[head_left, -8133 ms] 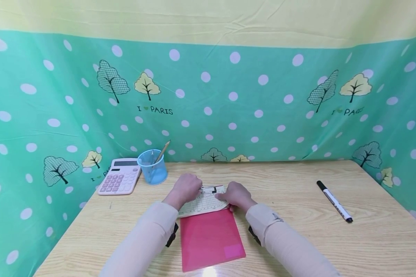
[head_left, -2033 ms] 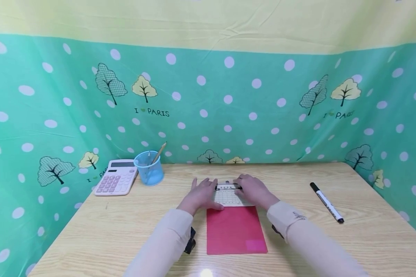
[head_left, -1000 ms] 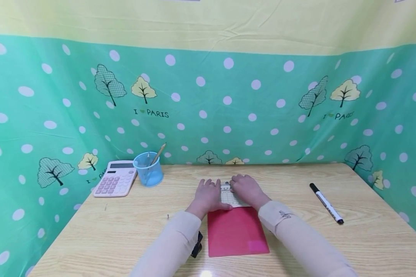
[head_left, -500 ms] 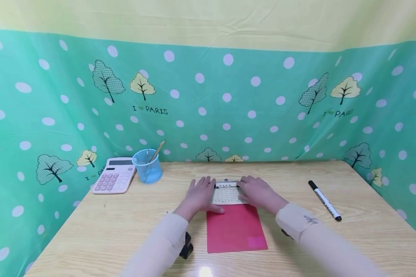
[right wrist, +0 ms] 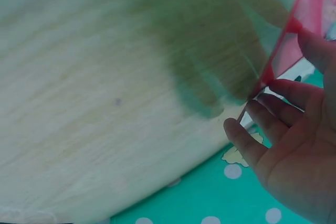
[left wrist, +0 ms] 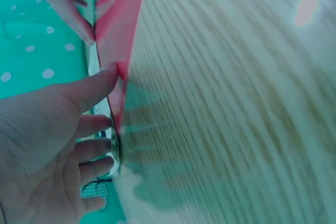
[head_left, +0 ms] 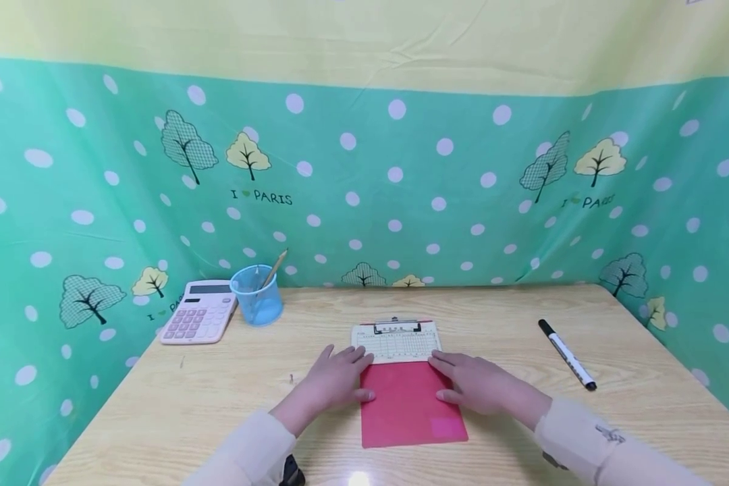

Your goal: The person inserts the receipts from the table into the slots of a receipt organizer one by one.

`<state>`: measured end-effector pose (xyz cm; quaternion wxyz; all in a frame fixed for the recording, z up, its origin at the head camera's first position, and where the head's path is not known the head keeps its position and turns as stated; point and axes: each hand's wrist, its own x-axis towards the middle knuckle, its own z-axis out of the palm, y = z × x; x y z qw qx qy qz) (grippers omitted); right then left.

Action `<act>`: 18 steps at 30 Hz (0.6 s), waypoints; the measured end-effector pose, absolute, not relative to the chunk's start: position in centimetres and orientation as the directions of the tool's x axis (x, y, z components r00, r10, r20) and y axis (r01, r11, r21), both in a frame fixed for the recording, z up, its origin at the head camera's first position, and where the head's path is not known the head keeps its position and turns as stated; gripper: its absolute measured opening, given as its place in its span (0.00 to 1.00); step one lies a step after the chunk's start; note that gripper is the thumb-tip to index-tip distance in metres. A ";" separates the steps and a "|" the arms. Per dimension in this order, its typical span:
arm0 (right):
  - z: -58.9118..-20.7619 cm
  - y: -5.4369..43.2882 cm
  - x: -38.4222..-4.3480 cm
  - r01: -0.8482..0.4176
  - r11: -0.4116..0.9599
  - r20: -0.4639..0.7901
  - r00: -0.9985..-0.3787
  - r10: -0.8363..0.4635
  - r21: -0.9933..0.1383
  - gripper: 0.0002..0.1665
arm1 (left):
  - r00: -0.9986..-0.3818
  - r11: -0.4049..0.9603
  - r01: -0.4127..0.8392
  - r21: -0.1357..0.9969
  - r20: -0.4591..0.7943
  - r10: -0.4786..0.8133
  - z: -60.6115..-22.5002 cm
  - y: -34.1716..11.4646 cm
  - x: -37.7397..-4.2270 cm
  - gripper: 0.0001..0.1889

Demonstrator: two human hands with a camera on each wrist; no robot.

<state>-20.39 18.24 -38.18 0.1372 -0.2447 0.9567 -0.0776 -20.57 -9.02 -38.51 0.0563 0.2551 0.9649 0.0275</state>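
Observation:
A red clipboard (head_left: 401, 405) lies flat on the wooden table, with a lighter pink rectangle near its lower right corner. Its black and silver clip (head_left: 397, 327) sits over a white printed form (head_left: 397, 347) with a grid, across the board's top part. My left hand (head_left: 334, 381) rests at the left edge, fingertips at the form and thumb on the red surface. On the opposite side my right hand (head_left: 480, 383) lies with fingers extended, touching the board's right edge. In both wrist views the fingers look relaxed and spread along the board's sides.
A pink calculator (head_left: 199, 314) lies at the back left, beside a blue mesh pen cup (head_left: 261, 300) with pencils (head_left: 275, 268). To the right is a black and white marker (head_left: 568, 356). A green dotted curtain (head_left: 395, 202) hangs behind the wooden table (head_left: 219, 405).
Both hands have come away from the clip and moved down and apart to the board's sides. Earlier the form sat skewed on the board; it now lies straight under the clip.

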 end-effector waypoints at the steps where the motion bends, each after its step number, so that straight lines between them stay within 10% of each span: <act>1: -38.2 18.3 -20.2 -0.445 0.867 -0.224 -0.842 -0.491 -0.224 0.39 | -0.866 0.872 0.483 0.084 -0.102 0.490 -38.5 -9.0 -20.4 0.36; 18: -39.3 18.9 -20.1 -0.447 0.839 -0.153 -0.848 -0.508 -0.310 0.37 | -0.874 0.879 0.456 0.136 -0.116 0.472 -39.4 -9.5 -20.2 0.38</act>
